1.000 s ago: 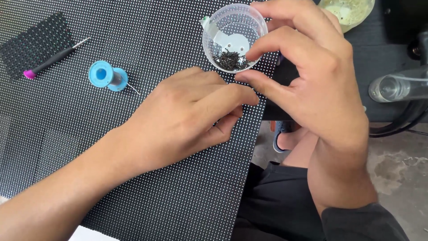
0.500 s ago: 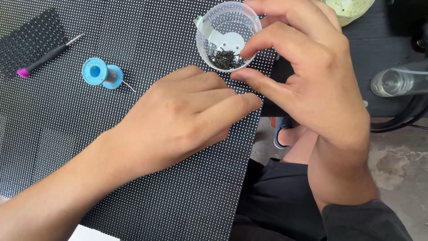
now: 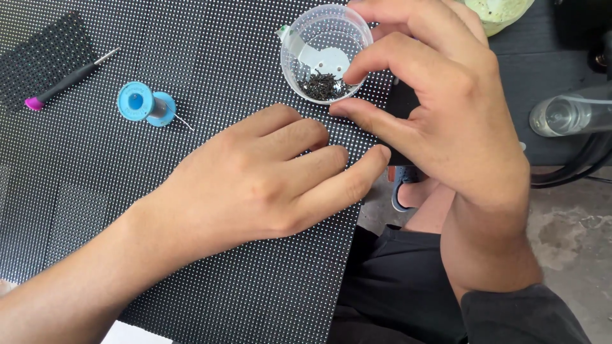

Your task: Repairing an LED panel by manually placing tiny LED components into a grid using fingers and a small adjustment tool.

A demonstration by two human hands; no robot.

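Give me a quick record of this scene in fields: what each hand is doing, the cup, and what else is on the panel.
surface: black dotted panel
left hand: left hand lies flat, palm down, on the panel
right hand: right hand grips the rim of the clear plastic cup
cup contents: small dark bits and a white piece
other things: blue spool of thin wire; small screwdriver with pink end, both lying on the panel left of the cup

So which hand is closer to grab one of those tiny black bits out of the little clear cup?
Probably the right hand: its fingers touch the clear cup's rim, just above the black bits. The left hand lies flat on the dotted black panel, below the cup.
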